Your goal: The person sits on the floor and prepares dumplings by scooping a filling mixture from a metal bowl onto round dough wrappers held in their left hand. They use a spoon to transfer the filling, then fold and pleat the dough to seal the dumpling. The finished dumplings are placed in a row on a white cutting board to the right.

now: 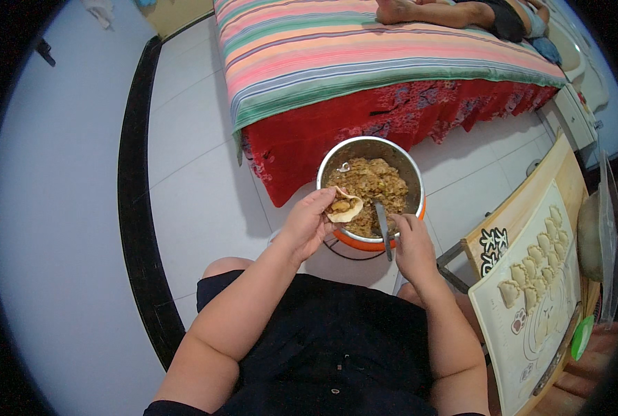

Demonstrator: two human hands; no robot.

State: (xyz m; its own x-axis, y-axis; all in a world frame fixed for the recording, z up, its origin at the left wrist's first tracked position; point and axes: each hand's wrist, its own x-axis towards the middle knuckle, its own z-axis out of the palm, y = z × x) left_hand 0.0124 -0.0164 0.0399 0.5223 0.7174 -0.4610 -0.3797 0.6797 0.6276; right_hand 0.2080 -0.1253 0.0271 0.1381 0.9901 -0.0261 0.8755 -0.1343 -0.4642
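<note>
My left hand (310, 220) is closed on a dumpling wrapper (355, 213), cupped around a dab of brown filling, over the left side of a metal bowl (321, 177). Minced filling (385, 182) with greenish bits lies in the bowl. A flat metal utensil (384, 229) leans on the near rim, its upper end in the filling; whether it is a knife or a spoon is unclear. Beside it at the right rim is my right hand (414, 244), with loosely bent fingers apart and the utensil just left of the fingertips.
Several formed dumplings (531, 269) lie on a white printed mat (503, 333) over a wooden board (482, 239) at my right. An orange support (364, 244) sits under the bowl. Beyond stands a bed (309, 104) with striped cover, where a person's leg (434, 14) rests.
</note>
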